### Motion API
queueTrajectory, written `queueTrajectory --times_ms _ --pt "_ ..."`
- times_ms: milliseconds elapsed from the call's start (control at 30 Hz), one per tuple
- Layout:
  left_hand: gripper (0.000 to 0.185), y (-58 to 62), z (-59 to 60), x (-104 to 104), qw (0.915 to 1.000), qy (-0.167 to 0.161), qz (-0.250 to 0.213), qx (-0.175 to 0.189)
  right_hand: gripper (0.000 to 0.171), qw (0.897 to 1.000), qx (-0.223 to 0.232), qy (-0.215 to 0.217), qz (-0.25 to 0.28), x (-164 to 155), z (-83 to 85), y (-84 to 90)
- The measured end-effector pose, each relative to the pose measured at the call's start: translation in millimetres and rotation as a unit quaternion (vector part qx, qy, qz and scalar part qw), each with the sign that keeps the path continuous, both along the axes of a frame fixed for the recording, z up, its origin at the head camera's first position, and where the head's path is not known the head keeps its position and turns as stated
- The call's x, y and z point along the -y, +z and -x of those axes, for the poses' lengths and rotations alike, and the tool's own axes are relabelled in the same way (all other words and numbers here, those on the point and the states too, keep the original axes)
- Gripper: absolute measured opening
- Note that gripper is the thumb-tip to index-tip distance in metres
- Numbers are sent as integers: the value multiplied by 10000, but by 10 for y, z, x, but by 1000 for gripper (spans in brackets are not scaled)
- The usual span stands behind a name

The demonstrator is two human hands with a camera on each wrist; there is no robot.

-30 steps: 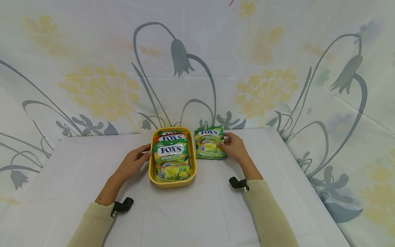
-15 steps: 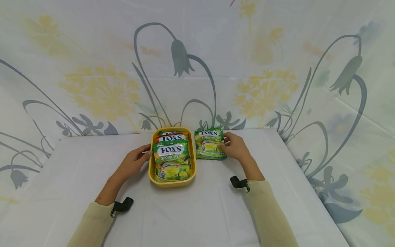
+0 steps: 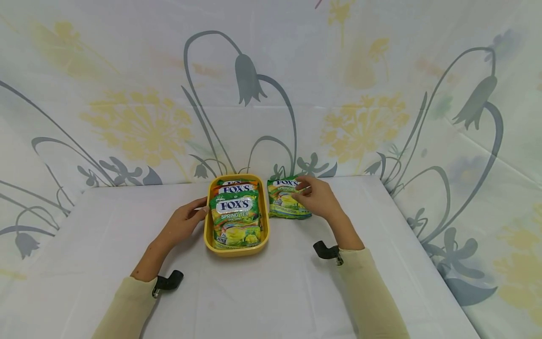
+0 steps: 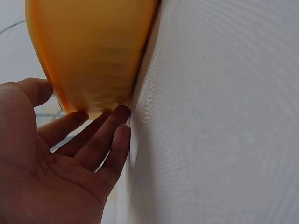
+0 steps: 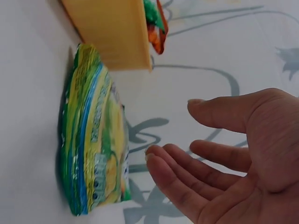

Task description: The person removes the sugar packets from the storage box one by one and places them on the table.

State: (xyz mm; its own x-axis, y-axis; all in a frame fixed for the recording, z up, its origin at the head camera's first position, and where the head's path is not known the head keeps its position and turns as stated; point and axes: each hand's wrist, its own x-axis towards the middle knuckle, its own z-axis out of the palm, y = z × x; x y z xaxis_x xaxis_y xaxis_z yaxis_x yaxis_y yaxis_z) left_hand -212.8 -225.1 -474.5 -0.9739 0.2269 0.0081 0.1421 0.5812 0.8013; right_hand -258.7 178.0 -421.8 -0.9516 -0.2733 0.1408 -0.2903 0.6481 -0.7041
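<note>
My left hand rests against the left side of a yellow tray. In the left wrist view its thumb touches the tray's edge, and its loosely extended fingertips lie along the wall. Inside the tray, a green FOX'S Spring Tea candy bag overlaps an orange-red one. Another green candy bag lies on the table, right of the tray. Over its right side hovers my right hand; the right wrist view has its relaxed fingers apart from the bag, holding nothing.
A white cloth covers the table. Behind it rises a flower-printed fabric backdrop, close to the tray's far end and the loose bag. Black wrist cameras sit at both cuffs.
My right hand has let go of the right edge of the loose candy bag and shifted up and left over it. The left hand and tray stay put.
</note>
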Motion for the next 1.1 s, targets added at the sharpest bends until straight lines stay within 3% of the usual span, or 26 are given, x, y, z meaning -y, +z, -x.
queueTrajectory --times_ms 267,600,1100 --pt "63 4 -6 2 10000 7 6 19 49 9986 -145 248 454 160 -92 98" --pt "64 -12 4 9 9999 -25 -137 32 48 9959 -130 606 656 347 -153 118" --pt "64 5 -3 8 9998 -41 -158 78 49 9949 12 956 320 664 -197 140"
